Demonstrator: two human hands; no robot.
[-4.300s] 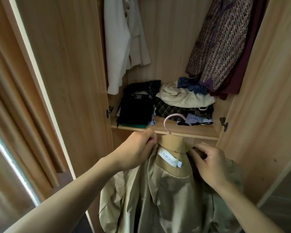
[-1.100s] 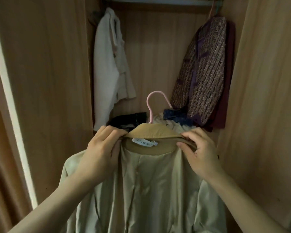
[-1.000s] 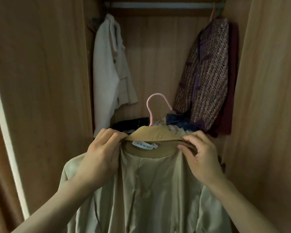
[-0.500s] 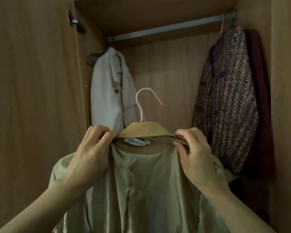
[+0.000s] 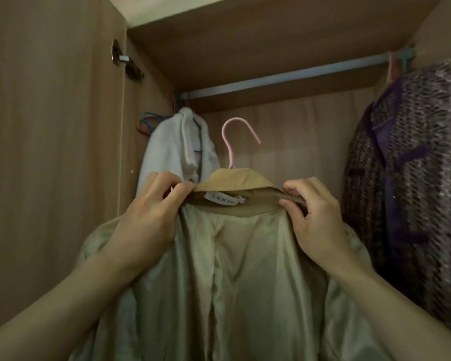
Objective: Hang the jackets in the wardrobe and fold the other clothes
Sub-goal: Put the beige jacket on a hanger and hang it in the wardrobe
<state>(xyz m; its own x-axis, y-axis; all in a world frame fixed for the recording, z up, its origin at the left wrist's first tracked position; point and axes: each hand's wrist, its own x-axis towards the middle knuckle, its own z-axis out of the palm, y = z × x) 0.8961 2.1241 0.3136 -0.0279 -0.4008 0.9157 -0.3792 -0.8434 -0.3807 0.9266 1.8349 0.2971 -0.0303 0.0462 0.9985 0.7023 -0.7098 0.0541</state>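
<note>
Two hands lift the beige jacket (image 5: 235,269) toward the rail (image 5: 284,78)
Left hand (image 5: 151,217) and right hand (image 5: 315,217) pinch its collar at centre, pink hanger hook (image 5: 235,136) at 12 o'clock; soft, slippery lining, so hold the shoulders

Tan jacket (image 5: 235,269), pink hanger (image 5: 231,142), purple-brown herringbone jacket (image 5: 414,183).

Tan jacket (image 5: 235,269), pale satin lining outward, white label at the collar, on a pink hanger (image 5: 232,142); hook free, below the wardrobe rail (image 5: 284,80), not yet on it. Hung from the rail: white jacket (image 5: 172,149) far left, tweed jacket (image 5: 412,165) far right.
</note>
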